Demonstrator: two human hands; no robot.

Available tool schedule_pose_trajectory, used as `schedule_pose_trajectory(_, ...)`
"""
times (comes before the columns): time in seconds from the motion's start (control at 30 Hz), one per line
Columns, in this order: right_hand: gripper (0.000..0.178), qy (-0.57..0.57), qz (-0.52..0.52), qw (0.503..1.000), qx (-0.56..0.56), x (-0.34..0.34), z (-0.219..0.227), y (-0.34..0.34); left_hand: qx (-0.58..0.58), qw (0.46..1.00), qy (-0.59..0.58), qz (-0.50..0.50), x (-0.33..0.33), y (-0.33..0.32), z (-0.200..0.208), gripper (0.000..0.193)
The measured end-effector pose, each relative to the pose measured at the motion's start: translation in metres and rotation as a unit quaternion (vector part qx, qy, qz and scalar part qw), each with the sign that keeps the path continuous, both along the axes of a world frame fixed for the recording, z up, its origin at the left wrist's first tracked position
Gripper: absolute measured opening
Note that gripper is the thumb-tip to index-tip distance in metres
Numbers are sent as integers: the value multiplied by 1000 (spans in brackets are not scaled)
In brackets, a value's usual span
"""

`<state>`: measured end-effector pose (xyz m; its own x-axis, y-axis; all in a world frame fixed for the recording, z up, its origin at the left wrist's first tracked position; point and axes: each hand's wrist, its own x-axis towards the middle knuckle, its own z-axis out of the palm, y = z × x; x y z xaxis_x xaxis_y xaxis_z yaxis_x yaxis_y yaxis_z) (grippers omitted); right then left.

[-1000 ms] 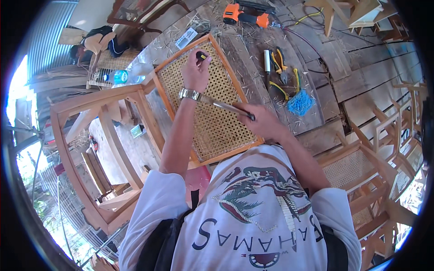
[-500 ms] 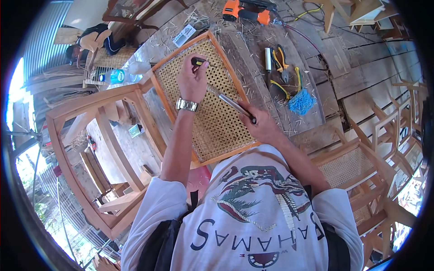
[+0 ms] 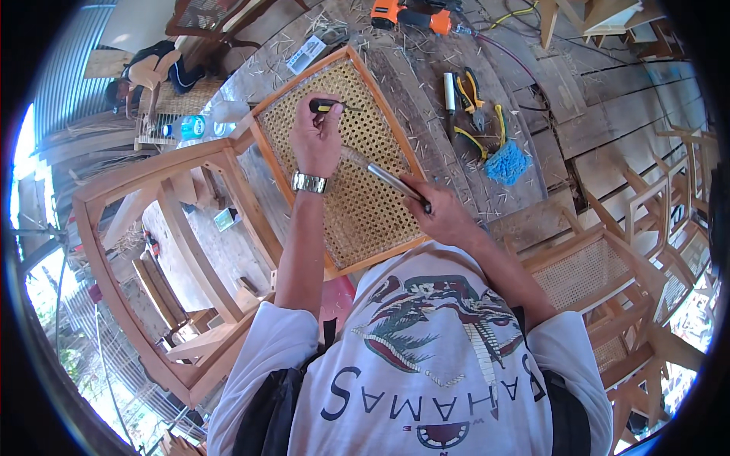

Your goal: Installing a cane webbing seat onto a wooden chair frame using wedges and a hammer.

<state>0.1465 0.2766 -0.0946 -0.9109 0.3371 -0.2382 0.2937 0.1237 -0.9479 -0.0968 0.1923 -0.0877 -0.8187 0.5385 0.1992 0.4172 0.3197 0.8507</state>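
Observation:
My left hand (image 3: pixel 316 144), with a metal watch on its wrist, is closed round the black-and-yellow handle of a screwdriver (image 3: pixel 327 106). Its thin blade points right, over the upper part of a woven cane panel (image 3: pixel 365 220) in an orange-brown wooden frame. My right hand (image 3: pixel 437 207) grips the black end of a metal-shafted tool (image 3: pixel 390 178) above the panel's right edge. That tool slants up and left toward my left wrist, and its far end is too blurred to make out. The panel joins a wooden chair frame (image 3: pixel 182 220) on the left.
Right of the panel lie pliers (image 3: pixel 476 99), a white-and-dark tool (image 3: pixel 449 93) and a blue stringy bundle (image 3: pixel 507 163). An orange nail gun (image 3: pixel 411 18) with a hose is farther off. Chair frames (image 3: pixel 585 277) stand at right. Another person (image 3: pixel 156 68) crouches at far left near bottles (image 3: pixel 190 128).
In my left hand the screwdriver has turned, so that its blade now shows pointing right. My right hand and its tool have barely moved. The far-left person's head has lifted slightly.

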Motion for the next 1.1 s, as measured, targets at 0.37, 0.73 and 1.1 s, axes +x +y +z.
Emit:
schedule_pose_trajectory(0.37,45,-76,1,997,-35,9,8,-8,-24,999,-4,-39,27,-6,-11,18)
schedule_pose_trajectory(0.73,40,-22,-10,1000,12,10,9,-12,-25,999,9,-21,28,-13,2,19)
schedule_pose_trajectory(1.1,38,-6,9,1000,25,11,5,-3,-38,999,-6,-36,36,-10,-5,19)
